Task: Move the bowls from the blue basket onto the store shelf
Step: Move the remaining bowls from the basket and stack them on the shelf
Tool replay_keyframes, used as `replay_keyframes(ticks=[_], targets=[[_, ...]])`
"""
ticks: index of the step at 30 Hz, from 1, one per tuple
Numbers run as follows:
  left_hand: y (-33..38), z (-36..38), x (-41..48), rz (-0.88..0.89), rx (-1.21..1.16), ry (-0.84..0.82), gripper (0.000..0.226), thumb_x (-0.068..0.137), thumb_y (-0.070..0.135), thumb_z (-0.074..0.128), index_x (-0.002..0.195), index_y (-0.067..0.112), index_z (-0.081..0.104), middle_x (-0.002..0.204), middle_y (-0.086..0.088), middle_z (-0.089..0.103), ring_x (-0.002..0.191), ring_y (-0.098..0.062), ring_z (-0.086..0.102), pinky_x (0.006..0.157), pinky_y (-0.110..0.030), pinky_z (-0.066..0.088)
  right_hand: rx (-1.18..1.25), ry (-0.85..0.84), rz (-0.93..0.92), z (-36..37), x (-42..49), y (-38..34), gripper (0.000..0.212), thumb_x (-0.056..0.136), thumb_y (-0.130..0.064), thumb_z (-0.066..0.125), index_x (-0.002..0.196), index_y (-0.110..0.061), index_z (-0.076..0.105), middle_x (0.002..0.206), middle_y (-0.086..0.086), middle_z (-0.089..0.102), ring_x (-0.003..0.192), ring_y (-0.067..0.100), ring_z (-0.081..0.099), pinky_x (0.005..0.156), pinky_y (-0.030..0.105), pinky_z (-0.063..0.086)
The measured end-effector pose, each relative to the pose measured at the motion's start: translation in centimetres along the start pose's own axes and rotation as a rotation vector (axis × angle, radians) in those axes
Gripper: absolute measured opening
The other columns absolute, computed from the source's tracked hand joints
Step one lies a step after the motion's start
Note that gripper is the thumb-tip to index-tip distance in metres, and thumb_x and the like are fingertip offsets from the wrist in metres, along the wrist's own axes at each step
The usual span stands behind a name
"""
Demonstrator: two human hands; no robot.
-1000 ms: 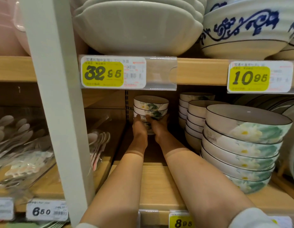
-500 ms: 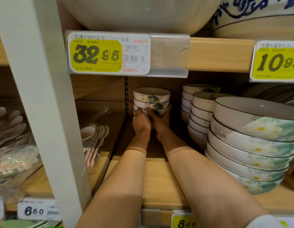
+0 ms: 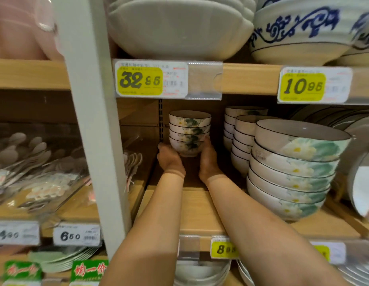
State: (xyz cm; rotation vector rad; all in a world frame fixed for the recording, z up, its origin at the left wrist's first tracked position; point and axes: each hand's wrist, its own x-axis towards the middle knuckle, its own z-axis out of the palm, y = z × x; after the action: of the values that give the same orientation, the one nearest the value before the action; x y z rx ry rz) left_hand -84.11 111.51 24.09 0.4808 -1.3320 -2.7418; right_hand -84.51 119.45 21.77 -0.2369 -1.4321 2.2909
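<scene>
A stack of several small white bowls (image 3: 189,131) with green and yellow flower prints stands deep on the wooden store shelf (image 3: 197,211), near its back wall. My left hand (image 3: 170,159) holds the bottom of the stack on its left side. My right hand (image 3: 208,159) holds it on the right, fingers reaching up along the lower bowls. Both forearms stretch far into the shelf. The blue basket is out of view.
Two stacks of matching bowls (image 3: 244,139) and a stack of larger flower bowls (image 3: 291,172) stand to the right. A white upright post (image 3: 90,120) and packed spoons (image 3: 33,162) are on the left. The upper shelf edge (image 3: 249,79) carries price tags and large bowls.
My hands have shifted from the front of the stack to its two sides, so more of the bowls show. The camera has pulled back and tilted up a little.
</scene>
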Motion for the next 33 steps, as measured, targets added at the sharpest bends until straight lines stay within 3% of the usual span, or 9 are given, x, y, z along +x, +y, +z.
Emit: replay_keyframes(ticks=[2, 6, 9, 11, 14, 17, 26, 33], targets=[[0.8, -1.4, -1.9, 0.069, 0.118, 0.02, 0.041, 0.102, 0.023, 0.033, 0.133, 0.002, 0.05, 0.135, -0.017, 0.055, 0.123, -0.029, 0.051, 0.089, -0.027, 0.038, 0.002, 0.055, 0.026, -0.4, -1.8, -0.4, 0.05, 0.1, -0.043, 0.04, 0.142, -0.016, 0.046, 0.14, 0.008, 0.053, 0.127, 0.023, 0.05, 0.11, 0.041, 0.038], [1.9, -3.5, -5.8, 0.016, 0.238, -0.13, 0.035, 0.099, 0.016, 0.045, 0.132, 0.005, 0.05, 0.132, -0.018, 0.055, 0.12, -0.034, 0.053, 0.101, -0.04, 0.043, -0.143, 0.194, 0.132, -0.3, -5.8, -2.4, 0.05, 0.099, -0.045, 0.04, 0.135, -0.013, 0.051, 0.128, 0.011, 0.059, 0.118, 0.032, 0.054, 0.105, 0.043, 0.042], [2.0, -6.2, -9.8, -0.006, 0.357, -0.188, 0.033, 0.099, 0.026, 0.04, 0.123, 0.011, 0.057, 0.116, -0.01, 0.059, 0.094, -0.02, 0.054, 0.088, -0.038, 0.044, -0.286, 0.224, 0.057, -1.3, -10.2, -3.2, 0.04, 0.099, -0.039, 0.04, 0.125, -0.015, 0.058, 0.117, 0.005, 0.062, 0.11, 0.03, 0.057, 0.102, 0.044, 0.044], [1.6, -8.4, -13.0, 0.052, 0.421, -0.303, 0.034, 0.1, 0.03, 0.036, 0.111, 0.015, 0.065, 0.113, -0.003, 0.061, 0.092, -0.012, 0.055, 0.088, -0.036, 0.045, -0.326, 0.196, -0.013, -2.7, -13.9, -3.7, 0.036, 0.099, -0.042, 0.039, 0.105, -0.019, 0.066, 0.104, 0.002, 0.066, 0.103, 0.021, 0.06, 0.095, 0.042, 0.048], [1.9, -12.2, -18.0, 0.087, 0.451, -0.405, 0.036, 0.101, 0.03, 0.034, 0.098, 0.019, 0.067, 0.111, -0.002, 0.067, 0.106, -0.015, 0.06, 0.099, -0.038, 0.046, -0.235, 0.095, -0.016, -4.5, -19.4, -4.4, 0.037, 0.1, -0.04, 0.039, 0.092, -0.02, 0.069, 0.098, -0.001, 0.069, 0.097, 0.012, 0.065, 0.079, 0.03, 0.052], [2.8, -16.2, -21.8, 0.114, 0.444, -0.443, 0.036, 0.1, 0.028, 0.036, 0.101, 0.014, 0.069, 0.106, -0.003, 0.072, 0.104, -0.015, 0.065, 0.09, -0.03, 0.051, -0.158, 0.011, 0.009, -6.3, -24.4, -4.3, 0.038, 0.102, -0.035, 0.039, 0.092, -0.015, 0.069, 0.1, 0.004, 0.071, 0.097, 0.013, 0.067, 0.084, 0.03, 0.052], [2.7, -28.8, -30.4, 0.135, 0.45, -0.229, 0.037, 0.099, 0.022, 0.035, 0.104, 0.005, 0.067, 0.099, -0.012, 0.075, 0.098, -0.024, 0.069, 0.09, -0.036, 0.051, -0.094, -0.117, 0.099, -11.5, -36.8, -1.7, 0.029, 0.098, -0.013, 0.042, 0.089, -0.009, 0.069, 0.091, 0.011, 0.075, 0.086, 0.018, 0.072, 0.078, 0.027, 0.056], [2.8, -39.3, -33.4, 0.075, 0.463, -0.063, 0.038, 0.101, 0.022, 0.033, 0.106, 0.004, 0.066, 0.1, -0.011, 0.075, 0.097, -0.025, 0.069, 0.084, -0.034, 0.052, -0.207, -0.242, 0.312, -10.4, -44.8, 5.3, 0.029, 0.099, -0.014, 0.041, 0.087, -0.007, 0.066, 0.084, 0.012, 0.075, 0.08, 0.02, 0.071, 0.078, 0.03, 0.054]])
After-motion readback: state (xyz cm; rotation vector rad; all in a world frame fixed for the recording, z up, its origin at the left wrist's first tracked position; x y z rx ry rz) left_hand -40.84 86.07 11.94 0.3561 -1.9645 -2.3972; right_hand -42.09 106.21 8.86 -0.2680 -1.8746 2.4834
